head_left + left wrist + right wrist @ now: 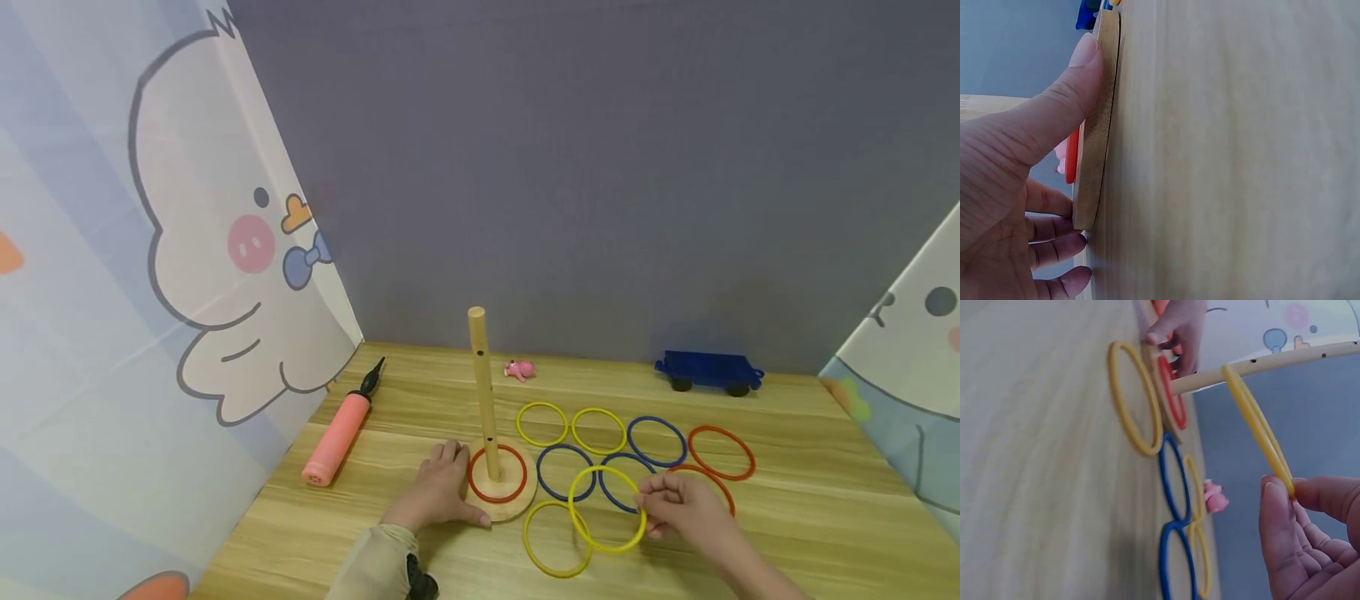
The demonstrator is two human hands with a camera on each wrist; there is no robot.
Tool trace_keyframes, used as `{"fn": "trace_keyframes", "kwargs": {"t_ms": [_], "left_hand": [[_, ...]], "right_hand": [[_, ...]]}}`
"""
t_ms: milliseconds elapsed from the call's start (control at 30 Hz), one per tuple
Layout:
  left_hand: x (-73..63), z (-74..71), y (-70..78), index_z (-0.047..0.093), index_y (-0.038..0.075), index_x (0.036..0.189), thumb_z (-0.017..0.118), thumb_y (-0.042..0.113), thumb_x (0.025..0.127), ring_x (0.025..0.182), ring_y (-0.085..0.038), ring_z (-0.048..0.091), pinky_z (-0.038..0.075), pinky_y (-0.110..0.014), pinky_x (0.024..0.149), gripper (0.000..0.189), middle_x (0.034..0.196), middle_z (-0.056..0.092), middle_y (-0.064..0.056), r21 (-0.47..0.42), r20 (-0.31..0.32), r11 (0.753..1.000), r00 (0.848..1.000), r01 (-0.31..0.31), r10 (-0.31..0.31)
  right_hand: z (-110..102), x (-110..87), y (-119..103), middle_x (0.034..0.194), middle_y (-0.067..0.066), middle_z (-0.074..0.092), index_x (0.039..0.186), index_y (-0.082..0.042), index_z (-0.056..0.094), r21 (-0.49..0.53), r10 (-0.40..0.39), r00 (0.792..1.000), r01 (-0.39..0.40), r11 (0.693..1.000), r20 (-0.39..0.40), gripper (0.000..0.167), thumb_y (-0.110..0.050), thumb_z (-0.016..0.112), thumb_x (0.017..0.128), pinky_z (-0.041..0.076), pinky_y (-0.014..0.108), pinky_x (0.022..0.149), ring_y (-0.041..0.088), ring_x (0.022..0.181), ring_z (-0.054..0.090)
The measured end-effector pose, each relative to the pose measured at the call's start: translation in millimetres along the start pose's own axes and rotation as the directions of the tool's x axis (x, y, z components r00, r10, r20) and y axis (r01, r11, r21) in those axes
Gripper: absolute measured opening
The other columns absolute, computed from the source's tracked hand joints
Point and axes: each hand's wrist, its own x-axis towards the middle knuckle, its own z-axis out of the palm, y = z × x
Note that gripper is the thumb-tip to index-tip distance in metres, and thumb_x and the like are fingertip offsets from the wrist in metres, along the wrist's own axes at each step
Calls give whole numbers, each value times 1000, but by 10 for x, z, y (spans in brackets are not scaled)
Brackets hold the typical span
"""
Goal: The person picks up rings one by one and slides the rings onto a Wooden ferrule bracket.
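My left hand (pixel 441 490) holds the round wooden base (pixel 512 510) of a peg stand by its left edge. In the left wrist view, its thumb presses the base rim and its fingertips meet the far edge. A tall wooden peg (pixel 486 392) rises from the base, and a red ring (pixel 1072 156) lies around its foot. Between thumb and index finger, my right hand (pixel 686 510) pinches a yellow ring (pixel 1260 431), raised above the table to the right of the peg. Another yellow ring (pixel 561 575) lies flat just below it in the head view.
Several yellow, blue (pixel 566 500) and red (pixel 722 429) rings lie right of the stand. A pink toy animal (pixel 520 369) and a blue toy wagon (pixel 708 369) stand at the back. A pink hand pump (pixel 337 442) lies left. Cloth walls (pixel 585 183) enclose the table.
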Motion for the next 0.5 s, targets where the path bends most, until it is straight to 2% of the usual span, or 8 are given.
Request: {"fn": "trace_keyframes", "kwargs": {"t_ms": [233,500], "left_hand": [[0,11,0,40,-7,144,79,71,58,125,-34,36,37,-53,97,123,137,40,-19,5,-4,1000,1000,-2,2],[5,14,-1,40,-7,144,79,71,58,124,-34,36,38,-53,97,123,137,40,-18,5,-6,1000,1000,0,0]], "right_hand": [[72,46,-255,89,10,69,112,14,57,-14,-57,997,56,998,-48,34,-14,65,94,56,36,66,20,70,66],[153,84,-545,93,10,68,116,13,55,4,-121,991,121,993,-56,37,-17,64,95,56,38,69,20,72,66]]}}
